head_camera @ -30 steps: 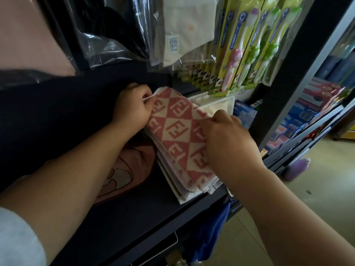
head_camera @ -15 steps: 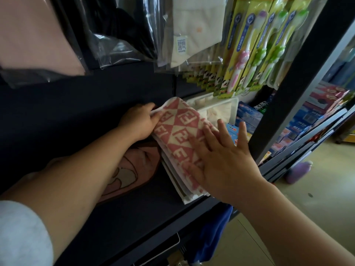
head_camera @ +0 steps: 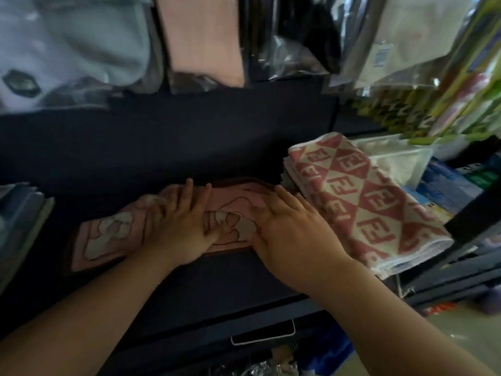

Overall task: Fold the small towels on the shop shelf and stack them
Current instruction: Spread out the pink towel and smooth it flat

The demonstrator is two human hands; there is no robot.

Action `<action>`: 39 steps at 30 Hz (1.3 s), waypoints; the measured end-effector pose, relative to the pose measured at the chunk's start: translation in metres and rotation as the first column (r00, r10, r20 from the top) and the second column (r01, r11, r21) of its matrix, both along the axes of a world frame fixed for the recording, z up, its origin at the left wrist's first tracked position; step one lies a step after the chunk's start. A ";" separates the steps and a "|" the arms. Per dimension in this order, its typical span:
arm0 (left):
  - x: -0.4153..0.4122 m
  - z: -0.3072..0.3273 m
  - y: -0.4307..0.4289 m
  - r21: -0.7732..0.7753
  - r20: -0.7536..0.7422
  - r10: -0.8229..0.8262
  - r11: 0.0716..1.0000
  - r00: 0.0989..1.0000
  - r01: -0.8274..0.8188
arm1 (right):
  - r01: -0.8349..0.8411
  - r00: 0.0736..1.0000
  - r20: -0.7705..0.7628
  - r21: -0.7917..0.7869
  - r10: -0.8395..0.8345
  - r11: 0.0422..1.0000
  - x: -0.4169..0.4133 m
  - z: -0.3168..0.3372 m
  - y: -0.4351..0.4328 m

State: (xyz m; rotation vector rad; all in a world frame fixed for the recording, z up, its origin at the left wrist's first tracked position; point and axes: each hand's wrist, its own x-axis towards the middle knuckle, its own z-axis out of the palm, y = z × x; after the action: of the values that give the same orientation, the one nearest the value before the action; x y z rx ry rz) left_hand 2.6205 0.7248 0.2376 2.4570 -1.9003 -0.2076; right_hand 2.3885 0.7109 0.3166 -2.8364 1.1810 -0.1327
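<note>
On the pink towel [head_camera: 105, 240] rest left hand [head_camera: 180, 226] and right hand [head_camera: 290, 229] (flat).

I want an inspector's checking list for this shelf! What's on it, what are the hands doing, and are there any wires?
Surface: dark shelf, in shadow.
Job's things: pink towel lies spread flat; folded red-and-white towel stack sits to its right.
Clutter: clear box behind the stack; folded cloths at far left.
Hands: left hand and right hand press flat on the pink towel, fingers straight.
Cables: nothing seen.
Surroundings: bagged goods hang above; blurred green packets at upper right; floor at lower right.
</note>
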 end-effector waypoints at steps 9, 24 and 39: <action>0.009 0.014 0.098 0.034 -0.057 -0.118 0.992 0.991 0.120 | 0.049 0.991 -0.128 0.101 -0.035 0.994 0.041 -0.051 -0.008; 0.049 0.021 0.137 -0.084 -0.133 0.196 0.975 0.972 -0.208 | -0.157 0.988 0.057 0.262 0.147 0.952 0.084 -0.046 0.005; 0.075 0.063 0.138 -0.228 -0.498 0.151 0.927 0.854 -0.297 | 0.290 0.622 0.602 0.417 -0.501 0.861 0.044 -0.004 -0.037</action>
State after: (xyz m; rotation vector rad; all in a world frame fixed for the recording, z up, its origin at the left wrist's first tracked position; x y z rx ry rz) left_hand 2.6950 0.8627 0.3002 2.1474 -1.3189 -0.4332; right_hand 2.4323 0.6744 0.3127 -1.9005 1.4385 -0.8949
